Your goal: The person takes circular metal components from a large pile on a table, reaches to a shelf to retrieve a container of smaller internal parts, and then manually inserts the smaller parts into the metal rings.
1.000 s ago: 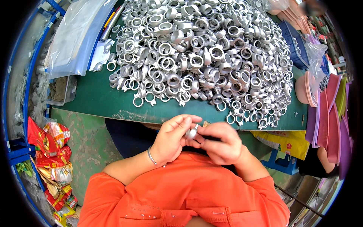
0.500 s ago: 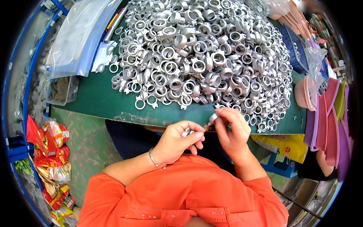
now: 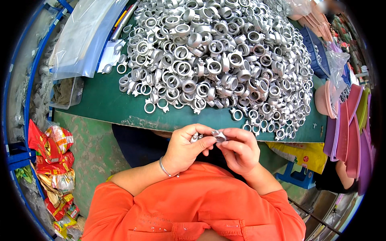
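Between both hands, just in front of the table edge, is a small grey metal ring [image 3: 219, 135] with a lug. My right hand [image 3: 240, 152] pinches it between thumb and fingers. The thumb and forefinger of my left hand [image 3: 185, 148] meet its other side. Small silvery metal parts [image 3: 196, 137] show in the curl of my left hand; their exact kind is too small to tell. Beyond the hands, a large heap of similar silver rings [image 3: 213, 66] covers much of the green table [image 3: 116, 108].
Clear plastic bags [image 3: 86, 40] and pens [image 3: 120, 22] lie at the table's left. A clear plastic box [image 3: 72, 94] sits at its left corner. On the right are a blue basket [image 3: 315, 50], a pink container [image 3: 323, 100] and a blue stool [image 3: 297, 176]. Red packets [image 3: 50, 150] hang at left.
My right hand has moved left and down from the heap's front edge, bringing the ring to my left hand. Fingers of both hands now touch the ring.
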Motion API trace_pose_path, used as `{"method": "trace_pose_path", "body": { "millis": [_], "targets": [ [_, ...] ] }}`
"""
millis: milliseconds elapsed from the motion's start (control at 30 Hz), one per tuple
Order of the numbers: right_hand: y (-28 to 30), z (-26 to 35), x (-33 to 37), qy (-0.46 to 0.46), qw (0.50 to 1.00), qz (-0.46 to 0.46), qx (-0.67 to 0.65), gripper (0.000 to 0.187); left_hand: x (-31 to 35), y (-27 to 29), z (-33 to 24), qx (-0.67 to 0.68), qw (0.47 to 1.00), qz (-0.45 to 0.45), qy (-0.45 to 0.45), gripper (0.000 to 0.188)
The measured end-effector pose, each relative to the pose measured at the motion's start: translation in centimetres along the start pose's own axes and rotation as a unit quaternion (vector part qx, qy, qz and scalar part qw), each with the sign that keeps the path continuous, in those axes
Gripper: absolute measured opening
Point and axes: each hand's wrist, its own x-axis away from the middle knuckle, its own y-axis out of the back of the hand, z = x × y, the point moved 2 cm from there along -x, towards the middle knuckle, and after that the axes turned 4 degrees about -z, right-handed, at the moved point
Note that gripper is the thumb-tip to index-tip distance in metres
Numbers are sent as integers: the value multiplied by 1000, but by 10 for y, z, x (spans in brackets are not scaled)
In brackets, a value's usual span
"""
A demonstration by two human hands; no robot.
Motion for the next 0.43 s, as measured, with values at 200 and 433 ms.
{"method": "trace_pose_path", "body": {
  "millis": [200,433],
  "targets": [
    [7,7,-12,97,994,42,25,18,0,-2,-2,123,991,-12,51,23],
    [18,-18,-24,-68,916,107,380,18,1,1,2,95,994,18,54,12]
  ]
}}
